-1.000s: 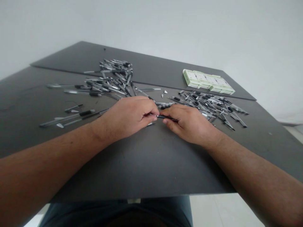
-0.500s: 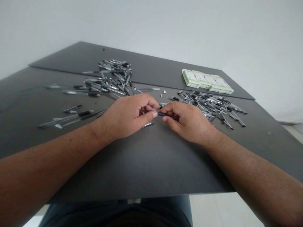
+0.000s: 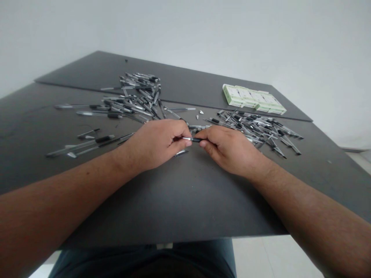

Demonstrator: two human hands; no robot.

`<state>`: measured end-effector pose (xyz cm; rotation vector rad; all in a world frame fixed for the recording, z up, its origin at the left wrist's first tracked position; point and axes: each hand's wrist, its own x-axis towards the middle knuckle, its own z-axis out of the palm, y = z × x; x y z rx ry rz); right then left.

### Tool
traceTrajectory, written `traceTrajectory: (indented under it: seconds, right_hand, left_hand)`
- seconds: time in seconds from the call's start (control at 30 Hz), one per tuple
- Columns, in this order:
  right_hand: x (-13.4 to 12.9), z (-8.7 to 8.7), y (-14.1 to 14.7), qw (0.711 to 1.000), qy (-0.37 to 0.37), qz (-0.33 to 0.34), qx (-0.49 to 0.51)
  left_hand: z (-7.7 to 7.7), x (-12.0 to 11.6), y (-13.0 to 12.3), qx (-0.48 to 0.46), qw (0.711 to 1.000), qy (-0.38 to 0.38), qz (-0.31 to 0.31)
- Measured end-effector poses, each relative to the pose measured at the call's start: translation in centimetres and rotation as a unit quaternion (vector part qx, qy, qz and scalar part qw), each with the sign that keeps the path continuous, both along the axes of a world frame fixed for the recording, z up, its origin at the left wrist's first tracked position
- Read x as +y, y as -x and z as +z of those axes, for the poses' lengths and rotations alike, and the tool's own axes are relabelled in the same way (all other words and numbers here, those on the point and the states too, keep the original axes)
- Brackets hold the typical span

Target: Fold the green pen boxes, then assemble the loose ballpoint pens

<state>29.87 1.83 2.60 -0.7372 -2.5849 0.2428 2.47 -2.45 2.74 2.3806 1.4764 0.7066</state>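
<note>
Between my two hands, above the dark table [image 3: 179,200], lies a pen [image 3: 196,139] with a black grip, held roughly level. My left hand [image 3: 165,143] pinches its silvery tip end between thumb and fingers. Around the black section, the thumb and forefinger of my right hand [image 3: 228,148] are closed; the rest of the pen is hidden in that palm. Just beyond the fingers, a few pen parts [image 3: 199,127] lie on the table. A short pen piece [image 3: 182,153] rests below my left thumb.
A heap of pens and pen parts [image 3: 133,102] spreads at the back left, another pile of pens [image 3: 261,129] at the right. Green-and-white boxes [image 3: 255,99] sit behind the right pile. Several loose pens [image 3: 84,146] lie beside my left forearm. Two small silvery tips [image 3: 201,112] lie mid-table.
My left fingers have closed more tightly around the pen's tip end, where a silvery part now shows. My right hand has shifted slightly along the black grip.
</note>
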Motion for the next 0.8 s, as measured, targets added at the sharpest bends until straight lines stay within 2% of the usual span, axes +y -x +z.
traceTrajectory:
  seconds: [0.17,0.33,0.53,0.67,0.8]
  right_hand:
    - [0.11,0.02,-0.04,0.999,0.017,-0.014,0.034]
    - [0.1,0.29,-0.02,1.0,0.015,0.006,0.004]
    - [0.04,0.43,0.04,0.999,0.033,-0.015,0.011]
    - [0.09,0.46,0.03,1.0,0.026,0.015,0.001]
    - [0.11,0.34,0.0,0.999,0.036,-0.005,0.01]
  left_hand:
    - [-0.24,-0.04,-0.01,-0.002,1.0,-0.005,-0.012]
    - [-0.19,-0.12,0.05,0.0,1.0,-0.017,-0.023]
    - [-0.11,-0.16,-0.06,-0.003,0.999,-0.015,-0.028]
    - [-0.07,-0.24,-0.12,0.001,0.999,-0.02,-0.03]
    - [-0.07,-0.31,-0.21,0.006,0.999,-0.016,-0.037]
